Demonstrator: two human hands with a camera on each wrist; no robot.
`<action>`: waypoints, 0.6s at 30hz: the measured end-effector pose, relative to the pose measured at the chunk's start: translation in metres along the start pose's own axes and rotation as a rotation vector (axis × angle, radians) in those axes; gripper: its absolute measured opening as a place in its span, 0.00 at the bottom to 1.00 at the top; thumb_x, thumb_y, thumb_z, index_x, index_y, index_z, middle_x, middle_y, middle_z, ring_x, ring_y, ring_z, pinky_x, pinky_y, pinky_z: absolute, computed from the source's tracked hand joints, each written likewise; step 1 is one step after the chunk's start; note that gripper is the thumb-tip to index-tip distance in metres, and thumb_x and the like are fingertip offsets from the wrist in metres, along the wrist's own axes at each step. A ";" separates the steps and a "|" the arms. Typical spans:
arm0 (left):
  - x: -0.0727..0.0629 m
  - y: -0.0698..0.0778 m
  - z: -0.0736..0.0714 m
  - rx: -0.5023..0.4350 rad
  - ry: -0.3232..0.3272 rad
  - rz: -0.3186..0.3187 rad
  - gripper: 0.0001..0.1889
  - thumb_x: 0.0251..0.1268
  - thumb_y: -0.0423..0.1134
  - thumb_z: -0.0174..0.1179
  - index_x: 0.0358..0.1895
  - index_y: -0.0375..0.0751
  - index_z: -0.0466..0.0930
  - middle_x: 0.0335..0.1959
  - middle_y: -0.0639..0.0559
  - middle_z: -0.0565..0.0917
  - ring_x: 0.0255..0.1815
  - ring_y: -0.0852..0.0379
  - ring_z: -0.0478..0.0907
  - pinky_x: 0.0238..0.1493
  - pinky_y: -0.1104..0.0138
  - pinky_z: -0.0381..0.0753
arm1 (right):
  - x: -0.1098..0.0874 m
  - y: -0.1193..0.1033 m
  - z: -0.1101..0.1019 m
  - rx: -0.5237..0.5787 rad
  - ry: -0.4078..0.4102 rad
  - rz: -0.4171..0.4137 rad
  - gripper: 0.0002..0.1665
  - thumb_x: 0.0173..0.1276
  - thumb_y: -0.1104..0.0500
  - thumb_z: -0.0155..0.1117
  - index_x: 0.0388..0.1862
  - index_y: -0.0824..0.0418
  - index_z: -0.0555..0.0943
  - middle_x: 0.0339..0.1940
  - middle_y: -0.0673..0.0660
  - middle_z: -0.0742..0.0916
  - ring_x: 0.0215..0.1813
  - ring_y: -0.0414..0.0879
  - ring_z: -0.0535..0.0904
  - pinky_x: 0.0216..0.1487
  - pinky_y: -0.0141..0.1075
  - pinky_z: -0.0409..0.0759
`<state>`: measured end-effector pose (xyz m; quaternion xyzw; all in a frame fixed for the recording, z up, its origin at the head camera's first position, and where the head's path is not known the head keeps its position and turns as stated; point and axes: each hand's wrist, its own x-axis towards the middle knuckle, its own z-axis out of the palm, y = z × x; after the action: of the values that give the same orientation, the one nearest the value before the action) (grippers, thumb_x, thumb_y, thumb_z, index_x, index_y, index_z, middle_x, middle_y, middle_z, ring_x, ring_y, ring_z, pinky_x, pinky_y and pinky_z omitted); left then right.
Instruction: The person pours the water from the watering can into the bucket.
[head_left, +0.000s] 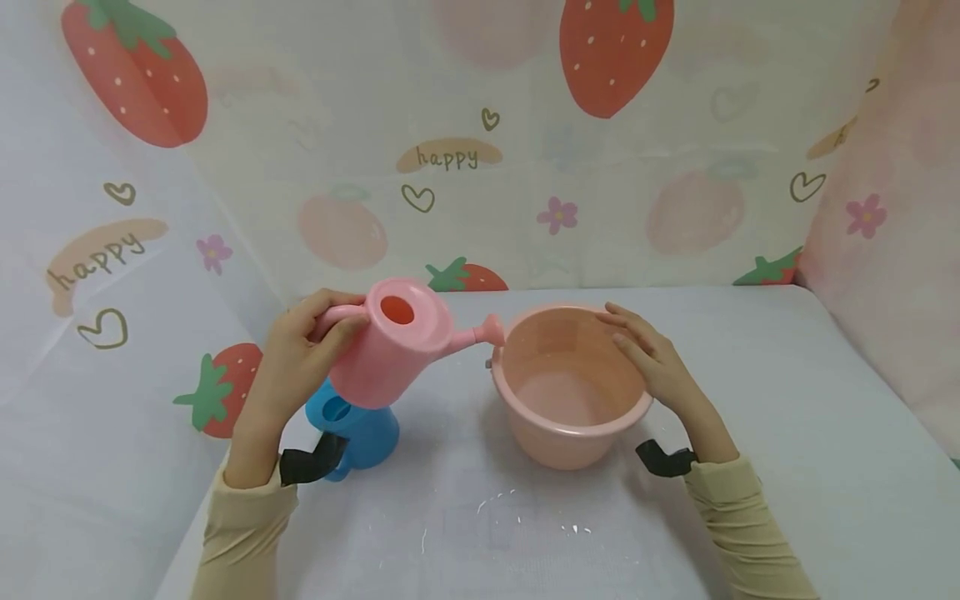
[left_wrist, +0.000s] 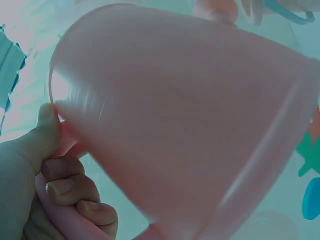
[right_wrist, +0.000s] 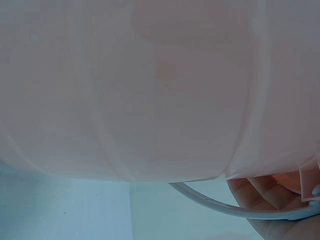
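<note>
My left hand (head_left: 296, 362) grips the handle of a pink watering can (head_left: 382, 358), fingers curled round it and thumb along the top. The can is held up and tilted to the right, its spout reaching the left rim of a pink bucket (head_left: 558, 448). My right hand (head_left: 651, 360) holds the bucket's right rim, with fingers laid over the edge. In the right wrist view the bucket's wall fills most of the picture, and a grey carrying handle (right_wrist: 240, 211) passes by the fingers. Behind and below the pink can stands a blue watering can (head_left: 378, 437), partly hidden.
A white table (head_left: 450, 517) carries the bucket and the blue can. Small shiny drops or marks (head_left: 576, 528) lie on its surface in front of the bucket. A strawberry-print curtain (head_left: 600, 158) hangs behind and along both sides.
</note>
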<state>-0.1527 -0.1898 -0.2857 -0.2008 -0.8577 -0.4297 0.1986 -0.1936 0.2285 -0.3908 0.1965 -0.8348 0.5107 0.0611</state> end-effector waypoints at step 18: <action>-0.016 -0.027 0.001 -0.047 0.362 0.013 0.10 0.61 0.28 0.58 0.45 0.30 0.78 0.38 0.73 0.78 0.35 0.69 0.74 0.36 0.82 0.75 | 0.001 0.002 0.000 -0.003 0.005 -0.002 0.21 0.74 0.58 0.46 0.65 0.57 0.69 0.72 0.54 0.64 0.73 0.54 0.54 0.66 0.61 0.56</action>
<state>-0.1532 -0.2071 -0.3123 -0.1303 -0.7963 -0.4775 0.3477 -0.1951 0.2289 -0.3929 0.1960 -0.8352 0.5098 0.0641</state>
